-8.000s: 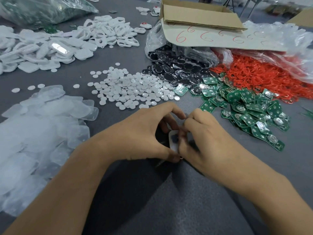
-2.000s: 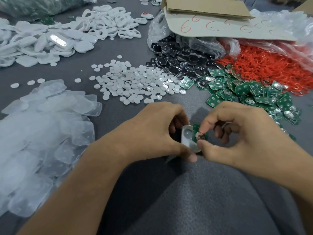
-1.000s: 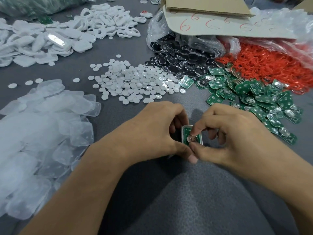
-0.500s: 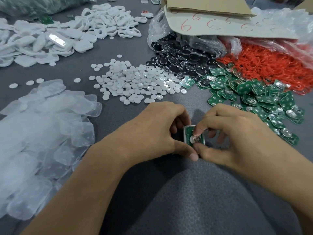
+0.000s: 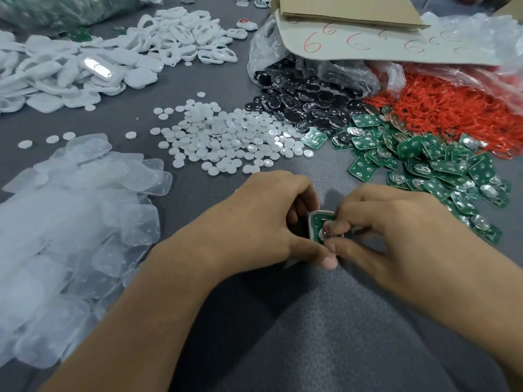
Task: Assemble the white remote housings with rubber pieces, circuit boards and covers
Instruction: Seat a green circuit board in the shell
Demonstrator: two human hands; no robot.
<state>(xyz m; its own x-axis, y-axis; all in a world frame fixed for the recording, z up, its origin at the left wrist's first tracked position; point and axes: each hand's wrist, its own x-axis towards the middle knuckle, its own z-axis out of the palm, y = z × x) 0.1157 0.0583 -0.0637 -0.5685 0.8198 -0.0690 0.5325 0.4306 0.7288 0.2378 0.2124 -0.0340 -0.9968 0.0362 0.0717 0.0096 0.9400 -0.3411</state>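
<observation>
head | left hand (image 5: 263,222) grip holds white housing (image 5: 312,222) | right hand (image 5: 396,230) grip pinches circuit board (image 5: 321,221)

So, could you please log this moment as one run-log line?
step: seating circuit board in white housing | left hand: grips housing | right hand: pinches board

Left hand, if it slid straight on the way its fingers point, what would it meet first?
Likely the right hand, pressing a circuit board into the white housing that the left hand grips.
</observation>
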